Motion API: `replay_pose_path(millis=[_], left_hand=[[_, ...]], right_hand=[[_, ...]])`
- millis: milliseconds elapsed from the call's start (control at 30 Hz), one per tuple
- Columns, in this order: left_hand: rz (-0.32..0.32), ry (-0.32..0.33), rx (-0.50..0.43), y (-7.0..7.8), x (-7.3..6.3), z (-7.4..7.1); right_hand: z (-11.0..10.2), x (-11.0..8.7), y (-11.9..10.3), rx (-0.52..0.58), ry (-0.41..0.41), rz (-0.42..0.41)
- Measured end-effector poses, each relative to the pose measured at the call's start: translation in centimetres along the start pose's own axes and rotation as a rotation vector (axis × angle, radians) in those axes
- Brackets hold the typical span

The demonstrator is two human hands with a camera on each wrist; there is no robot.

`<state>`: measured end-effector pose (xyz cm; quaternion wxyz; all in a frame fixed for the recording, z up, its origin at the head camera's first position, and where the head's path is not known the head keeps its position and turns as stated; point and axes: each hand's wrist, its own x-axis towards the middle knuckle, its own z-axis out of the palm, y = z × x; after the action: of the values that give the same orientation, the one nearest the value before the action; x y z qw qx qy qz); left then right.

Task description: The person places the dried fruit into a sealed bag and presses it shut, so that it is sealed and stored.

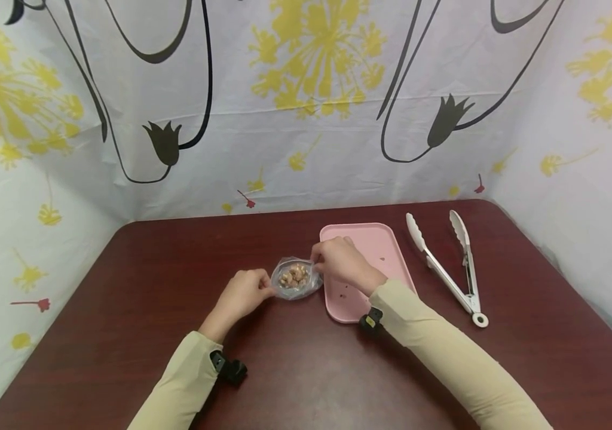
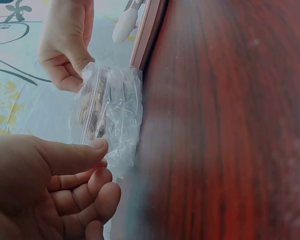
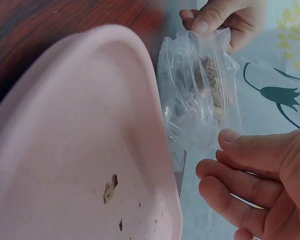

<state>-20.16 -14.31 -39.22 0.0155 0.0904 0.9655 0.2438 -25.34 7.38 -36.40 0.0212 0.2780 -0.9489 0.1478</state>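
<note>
A clear zip-top plastic bag (image 1: 299,293) with small brown lumpy pieces (image 1: 294,276) in it is stretched between my two hands, its mouth facing up. My left hand (image 1: 240,294) pinches the bag's left edge between thumb and fingers. At the opposite edge, next to the pink tray, my right hand (image 1: 341,260) pinches the bag with thumb and forefinger. In the left wrist view the bag's zip strip (image 2: 94,107) runs between the hands. The right wrist view shows the pieces through the crinkled plastic (image 3: 182,100).
A pink tray (image 1: 378,242) lies right of the bag, partly under my right hand and forearm, with dark crumbs (image 3: 109,192) on it. Farther right, spread metal tongs (image 1: 446,279) lie on the dark red wooden table (image 1: 295,370). A patterned sheet (image 1: 295,173) hangs around the table.
</note>
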Motion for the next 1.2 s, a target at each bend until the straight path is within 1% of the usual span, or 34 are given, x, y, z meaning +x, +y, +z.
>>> replay_pose_path(millis=[267,367,567,700,867,933,1067,1200], left_hand=[[0.006,0.022,0.003,-0.2,0.0,0.1],[0.008,0.027,-0.004,-0.3,0.0,0.0],[0.009,0.023,-0.049,-0.7,-0.2,-0.4],[0.008,0.011,-0.072,-0.8,-0.2,-0.6],[0.011,0.027,-0.102,-0.8,0.0,-1.0],[0.022,0.039,-0.114,-0.7,0.1,-1.2],[0.042,0.053,-0.154,-0.7,0.2,-1.3],[0.031,0.059,-0.193,-0.5,0.4,-1.1]], right_hand=[[0.4,0.2,0.1,0.000,0.081,-0.060],[0.5,0.2,0.1,0.028,0.096,-0.081],[0.7,0.0,0.4,0.149,0.107,-0.065],[0.9,-0.2,0.7,0.194,0.125,-0.063],[0.7,-0.4,0.9,0.256,0.168,-0.042],[0.4,-0.5,0.9,0.287,0.187,-0.028],[-0.3,-0.8,1.1,0.350,0.237,-0.026],[-1.0,-1.0,1.3,0.404,0.287,-0.016]])
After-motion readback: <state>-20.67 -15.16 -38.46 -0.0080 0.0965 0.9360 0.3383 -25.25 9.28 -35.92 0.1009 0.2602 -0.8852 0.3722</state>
